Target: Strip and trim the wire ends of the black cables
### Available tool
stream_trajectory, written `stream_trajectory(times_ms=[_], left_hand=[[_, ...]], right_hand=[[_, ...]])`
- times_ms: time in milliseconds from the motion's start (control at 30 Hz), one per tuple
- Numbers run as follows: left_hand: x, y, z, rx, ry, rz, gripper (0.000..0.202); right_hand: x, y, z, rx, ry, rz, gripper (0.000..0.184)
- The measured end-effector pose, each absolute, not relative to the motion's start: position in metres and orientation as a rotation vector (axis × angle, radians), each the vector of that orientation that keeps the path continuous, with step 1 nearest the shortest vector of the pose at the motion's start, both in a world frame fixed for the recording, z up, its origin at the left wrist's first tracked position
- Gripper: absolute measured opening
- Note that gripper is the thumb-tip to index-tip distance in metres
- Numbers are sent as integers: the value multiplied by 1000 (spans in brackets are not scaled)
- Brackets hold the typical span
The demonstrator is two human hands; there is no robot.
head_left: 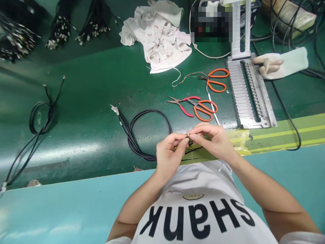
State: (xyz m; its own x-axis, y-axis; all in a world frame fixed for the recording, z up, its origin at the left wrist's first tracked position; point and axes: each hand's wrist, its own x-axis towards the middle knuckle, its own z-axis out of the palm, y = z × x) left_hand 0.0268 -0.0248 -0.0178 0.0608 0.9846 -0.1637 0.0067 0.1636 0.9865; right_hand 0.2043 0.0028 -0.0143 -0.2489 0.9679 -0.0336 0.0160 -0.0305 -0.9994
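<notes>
Head view: left hand (169, 154), right hand (212, 142) on cable (151, 158)

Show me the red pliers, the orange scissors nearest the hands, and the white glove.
Red pliers (184, 109): head view, on one handle.
Orange scissors (212, 102): head view, on a handle loop.
White glove (281, 63): head view, on its middle.

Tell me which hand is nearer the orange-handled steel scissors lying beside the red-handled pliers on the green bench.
Right. The right hand is just below the orange-handled steel scissors in view, not touching them; the left hand is farther away, below and to the left of them.
</notes>
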Motion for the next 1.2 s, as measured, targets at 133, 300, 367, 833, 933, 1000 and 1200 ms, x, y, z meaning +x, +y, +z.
stream_trajectory(times_ms=[133,300,367,833,933,1000,1200], left_hand=[[27,-24,-17,1128,1251,1032,17],[29,-23,-12,1067,1205,1021,19],[29,-22,-10,1037,1182,1021,20],[24,-19,-8,972,1122,988,23],[23,-19,-7,975,1124,987,23],[23,-19,-8,980,1128,990,21],[24,-20,-10,1007,1129,991,19]], right_hand=[[206,5,-8,-1123,-1475,1343,8],[198,1,-10,-1159,-1500,1200,7],[193,-3,-12,-1187,-1548,1083,7],[193,-1,-5,-1213,-1641,1024,9],[192,0,-6,-1192,-1701,974,11],[193,0,-7,-1181,-1785,887,10],[201,-2,-13,-1178,-2108,388,8]])
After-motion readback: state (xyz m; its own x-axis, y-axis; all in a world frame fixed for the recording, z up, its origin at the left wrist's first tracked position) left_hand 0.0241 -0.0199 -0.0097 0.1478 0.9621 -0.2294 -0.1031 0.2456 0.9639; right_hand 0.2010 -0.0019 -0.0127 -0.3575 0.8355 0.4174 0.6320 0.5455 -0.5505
